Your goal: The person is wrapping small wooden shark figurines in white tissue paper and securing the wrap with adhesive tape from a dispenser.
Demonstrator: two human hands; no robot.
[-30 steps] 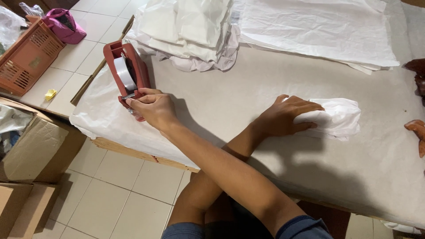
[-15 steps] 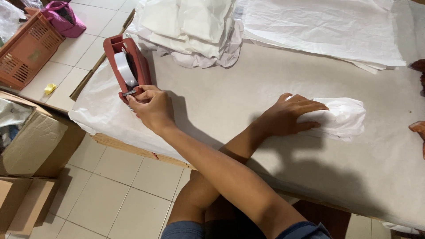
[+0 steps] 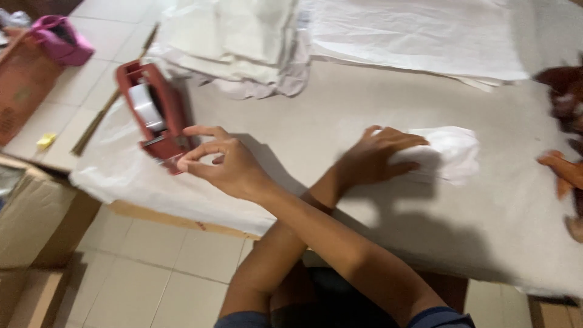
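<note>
My arms are crossed. My right hand (image 3: 221, 164) reaches left to a red tape dispenser (image 3: 152, 115) with a white roll, which stands near the table's left edge. Its thumb and forefinger pinch together at the dispenser's cutter end, apparently on the tape end; the clear tape itself is hard to make out. My left hand (image 3: 376, 158) reaches right and lies flat, fingers spread, on a small white paper-wrapped bundle (image 3: 452, 155) on the paper-covered table (image 3: 340, 103).
Stacks of white paper sheets (image 3: 419, 36) and folded white cloth or paper (image 3: 237, 42) lie at the table's back. Another person's hand (image 3: 562, 173) shows at the right edge. On the tiled floor to the left are an orange crate (image 3: 21, 97), a pink bag (image 3: 61, 42) and cardboard boxes (image 3: 36, 225).
My right hand has shifted from gripping the dispenser's front to a pinch at its cutter end, drawn slightly right. My left hand stays pressed on the bundle. The view has moved closer.
</note>
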